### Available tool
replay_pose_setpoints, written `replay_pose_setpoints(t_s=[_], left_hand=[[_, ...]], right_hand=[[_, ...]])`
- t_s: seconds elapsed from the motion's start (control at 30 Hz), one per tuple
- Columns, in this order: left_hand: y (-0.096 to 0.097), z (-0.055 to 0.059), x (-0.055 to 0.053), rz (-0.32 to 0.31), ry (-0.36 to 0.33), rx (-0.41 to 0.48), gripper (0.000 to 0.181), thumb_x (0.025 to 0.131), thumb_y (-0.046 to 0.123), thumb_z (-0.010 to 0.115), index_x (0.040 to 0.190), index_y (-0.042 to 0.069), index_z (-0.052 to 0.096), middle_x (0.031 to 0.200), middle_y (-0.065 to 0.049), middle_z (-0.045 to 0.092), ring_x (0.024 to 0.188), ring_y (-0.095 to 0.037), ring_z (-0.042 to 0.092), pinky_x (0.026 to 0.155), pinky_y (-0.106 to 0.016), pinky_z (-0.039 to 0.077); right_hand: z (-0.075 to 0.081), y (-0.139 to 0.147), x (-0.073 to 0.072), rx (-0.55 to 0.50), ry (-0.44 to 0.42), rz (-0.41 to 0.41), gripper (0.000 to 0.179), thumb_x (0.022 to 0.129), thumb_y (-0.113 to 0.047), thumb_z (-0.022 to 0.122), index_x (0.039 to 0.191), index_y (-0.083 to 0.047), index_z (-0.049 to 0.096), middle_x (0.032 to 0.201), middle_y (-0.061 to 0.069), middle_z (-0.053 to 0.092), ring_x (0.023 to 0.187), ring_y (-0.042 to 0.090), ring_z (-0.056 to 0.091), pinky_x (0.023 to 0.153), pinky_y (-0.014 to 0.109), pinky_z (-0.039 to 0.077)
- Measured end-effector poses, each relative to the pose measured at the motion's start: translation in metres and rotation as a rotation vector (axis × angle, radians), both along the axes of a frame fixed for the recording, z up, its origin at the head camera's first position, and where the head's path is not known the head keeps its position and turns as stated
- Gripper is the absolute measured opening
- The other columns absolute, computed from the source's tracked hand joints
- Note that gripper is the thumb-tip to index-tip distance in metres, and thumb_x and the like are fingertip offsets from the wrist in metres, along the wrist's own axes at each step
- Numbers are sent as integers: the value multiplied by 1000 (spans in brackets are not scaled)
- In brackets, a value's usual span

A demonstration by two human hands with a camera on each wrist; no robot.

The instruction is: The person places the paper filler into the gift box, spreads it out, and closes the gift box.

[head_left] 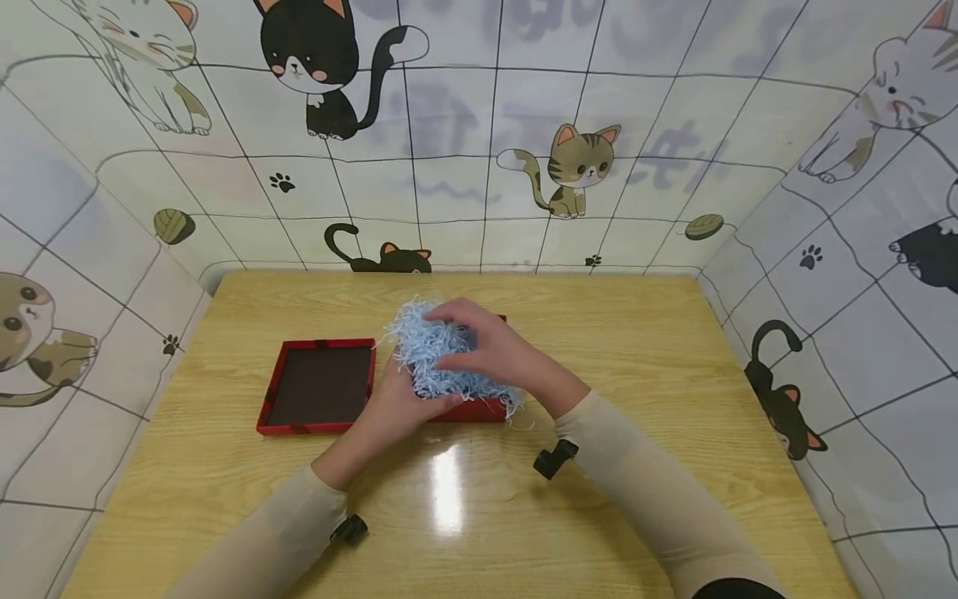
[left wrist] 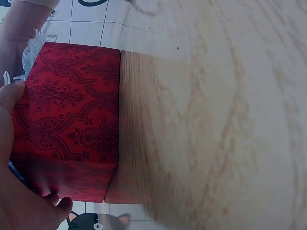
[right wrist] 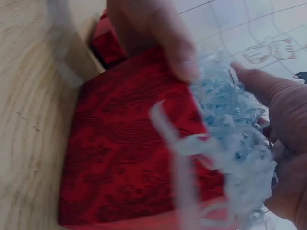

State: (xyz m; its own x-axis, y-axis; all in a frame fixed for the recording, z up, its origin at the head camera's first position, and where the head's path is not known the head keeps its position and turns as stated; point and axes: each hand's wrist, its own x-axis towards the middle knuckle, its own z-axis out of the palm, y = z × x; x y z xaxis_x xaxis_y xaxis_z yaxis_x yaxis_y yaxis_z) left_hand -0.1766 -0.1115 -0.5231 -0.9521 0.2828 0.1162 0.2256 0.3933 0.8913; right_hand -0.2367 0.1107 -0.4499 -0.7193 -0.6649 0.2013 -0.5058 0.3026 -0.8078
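A red patterned box (head_left: 479, 411), heaped with pale blue shredded paper (head_left: 424, 345), stands on the wooden table. My left hand (head_left: 397, 409) holds the box at its left side, thumb over the front rim; in the left wrist view the fingers wrap the dark red box wall (left wrist: 72, 105). My right hand (head_left: 494, 345) is at the top of the heap, with curled fingers and thumb around some of the shredded paper. Strands hang over the box's front in the right wrist view. What lies beneath the paper is hidden.
A shallow red lid (head_left: 322, 387) with a dark inside lies on the table (head_left: 629, 358), left of the box. Cat-printed cloth (head_left: 464, 183) stands around the table's back and sides.
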Motion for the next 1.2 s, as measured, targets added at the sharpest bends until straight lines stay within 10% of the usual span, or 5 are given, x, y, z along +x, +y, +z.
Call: replay_pose_setpoints(t_s=[0.37,0.57,0.87,1.2], left_hand=[[0,1,-1,11,15,-32,127,88,46,95,179,21,11,185,3,7,168,-26,14,132,-57,25],[1,1,-1,3,14,-29,130,88,49,94,180,23,5,184,3,8,168,-26,16,132,-57,26],[0,1,-2,0,28,3,128,87,45,96,179,29,8,183,2,14,166,-27,23,131,-58,28],[1,2,1,30,-10,-62,132,88,52,93,180,17,5,185,0,6,169,-29,10,131,-63,24]], right_hand=[[-13,-11,-2,334,-120,-106,60,99,-23,86,151,-6,62,153,10,62,136,26,59,121,44,47],[-3,-7,2,334,-145,-152,58,99,-25,87,150,-9,64,153,8,63,141,26,58,122,45,46],[4,-13,2,-2,-145,-109,45,101,-15,84,144,-11,70,139,6,70,128,27,66,114,48,53],[-23,-27,7,275,-195,-136,32,101,-18,85,130,-17,74,140,3,71,134,22,63,118,44,49]])
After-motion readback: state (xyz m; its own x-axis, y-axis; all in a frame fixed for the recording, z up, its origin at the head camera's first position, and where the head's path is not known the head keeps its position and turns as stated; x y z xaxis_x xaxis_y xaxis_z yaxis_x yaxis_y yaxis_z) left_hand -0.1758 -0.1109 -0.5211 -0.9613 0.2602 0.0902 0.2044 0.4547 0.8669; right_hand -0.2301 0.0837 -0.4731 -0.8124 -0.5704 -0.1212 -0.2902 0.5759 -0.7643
